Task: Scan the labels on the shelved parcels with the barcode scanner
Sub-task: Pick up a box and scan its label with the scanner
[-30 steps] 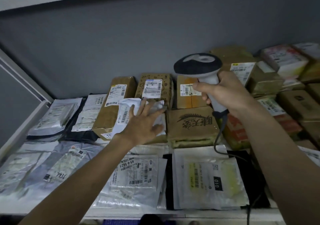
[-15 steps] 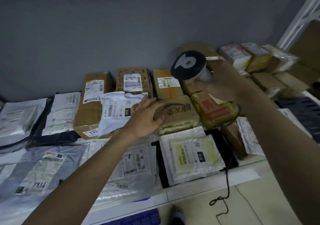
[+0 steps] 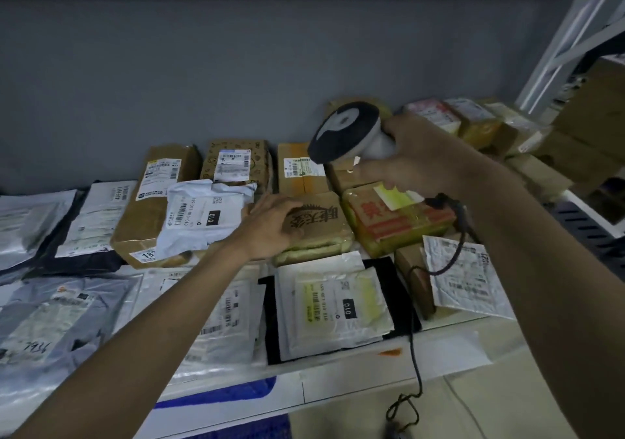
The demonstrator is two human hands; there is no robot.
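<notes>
Two bare hands worked over the shelf [image 3: 355,376] of parcels. The right hand [image 3: 417,154] had its fingers wrapped tight round the grey handle of one barcode scanner [image 3: 345,132], whose dark head tilted down and leftward above the back row; one black cable [image 3: 414,306] trailed from it over the shelf edge. The left hand [image 3: 274,224] lay with fingers close together on a brown parcel [image 3: 323,225] printed with large Chinese characters, which I could not read. Three upright cardboard boxes [image 3: 236,164] with white barcode labels stood against the grey wall. Just left of the left hand lay one crumpled white mailer [image 3: 204,217] marked "010"; another white mailer [image 3: 334,306] at the front edge read "010" too. One grey bag [image 3: 50,317] at far left bore handwritten "7936". Beside the brown parcel sat one taped parcel with red print [image 3: 395,218].
</notes>
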